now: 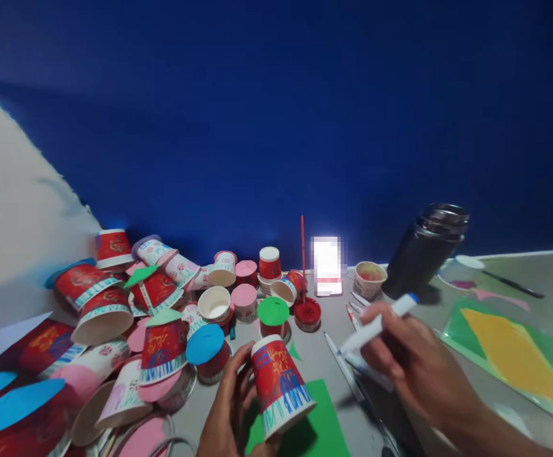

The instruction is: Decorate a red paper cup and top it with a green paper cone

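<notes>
My left hand [226, 409] is closed around a red paper cup [281, 381], tilted, with its wide rim down and to the right. Gold print and blue marks cover its side, and blue and teal strokes run along the rim. Between the fingers of my right hand [414, 365] is a white marker [381, 327], its blue end up and its tip towards the cup, apart from it. Several pens [345, 371] lie beneath that hand, partly hidden by it. Below the cup a green paper sheet [326, 412] lies on the table.
Many decorated paper cups [162, 352] crowd the left side, some topped with coloured paper discs. A red pot [307, 315] holding a thin stick, a glowing phone [328, 265] and a paper cup [370, 279] line the back. At right stand a dark flask [423, 254] and packaged coloured paper [519, 355].
</notes>
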{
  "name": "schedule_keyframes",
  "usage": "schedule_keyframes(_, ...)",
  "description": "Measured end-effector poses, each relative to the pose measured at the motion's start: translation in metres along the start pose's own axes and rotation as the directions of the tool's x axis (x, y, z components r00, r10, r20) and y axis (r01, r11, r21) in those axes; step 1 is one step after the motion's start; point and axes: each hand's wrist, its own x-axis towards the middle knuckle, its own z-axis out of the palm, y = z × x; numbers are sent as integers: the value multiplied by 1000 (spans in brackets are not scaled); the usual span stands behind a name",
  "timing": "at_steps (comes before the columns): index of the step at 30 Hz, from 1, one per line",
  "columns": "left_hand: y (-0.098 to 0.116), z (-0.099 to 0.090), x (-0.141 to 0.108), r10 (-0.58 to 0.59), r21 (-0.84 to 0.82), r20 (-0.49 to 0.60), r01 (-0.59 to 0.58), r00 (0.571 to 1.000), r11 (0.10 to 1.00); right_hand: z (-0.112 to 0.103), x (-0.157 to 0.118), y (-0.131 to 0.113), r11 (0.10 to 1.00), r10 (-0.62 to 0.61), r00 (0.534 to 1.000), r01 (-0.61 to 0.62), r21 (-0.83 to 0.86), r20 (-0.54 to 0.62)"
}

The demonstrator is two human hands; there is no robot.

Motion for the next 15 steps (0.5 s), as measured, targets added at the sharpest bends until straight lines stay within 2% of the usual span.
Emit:
schedule_keyframes(3,-2,1,-1,-14,33,-18,14,1000,999,-22,-16,34,986,112,990,-99,136,-88)
schedule_keyframes(5,-5,0,-1,-20,70,-23,22,1000,997,-33,-20,44,979,149,982,-130,156,-118)
schedule_keyframes(9,-11,-6,1,56,145,12,-57,998,988,-41,-23,39,988,148,974,-155,-24,-174)
schedule_keyframes(12,-9,-12,9,122,190,18,-124,992,974,-42,-24,36,961,182,971,-209,-182,-156)
schedule_keyframes(15,-3,-13,22,79,223,-24,-72,997,972,-45,-23,46,938,242,961,-266,-222,-130)
